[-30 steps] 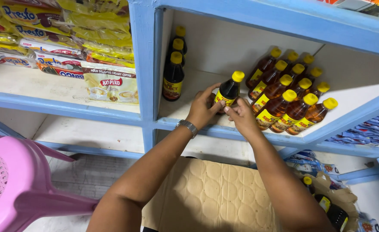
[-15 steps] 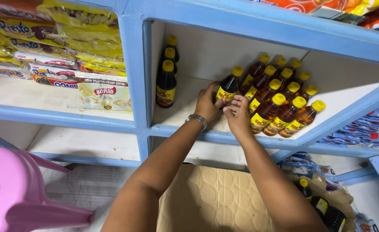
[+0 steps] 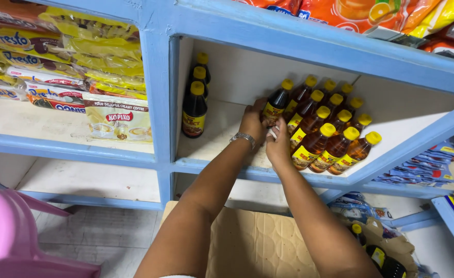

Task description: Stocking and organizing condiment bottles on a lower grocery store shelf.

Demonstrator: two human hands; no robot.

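Observation:
A dark sauce bottle (image 3: 278, 100) with a yellow cap stands on the white shelf board (image 3: 219, 134), at the left end of a group of several amber bottles (image 3: 335, 146) with yellow caps. My left hand (image 3: 252, 121), a metal watch on its wrist, wraps the dark bottle's left side. My right hand (image 3: 278, 146) grips low at its base, touching the nearest amber bottle. Three dark bottles (image 3: 194, 110) stand in a line at the compartment's left wall, apart from my hands.
The blue shelf frame (image 3: 157, 98) divides the compartments. Snack and coffee packs (image 3: 119, 121) fill the left compartment. A cardboard box flap (image 3: 258, 242) lies under my arms, with more bottles (image 3: 381, 257) at lower right. A pink plastic chair (image 3: 11, 242) stands at lower left.
Both hands carried the dark bottle deeper into the compartment and stood it beside the amber bottles. The view has come closer to the shelf.

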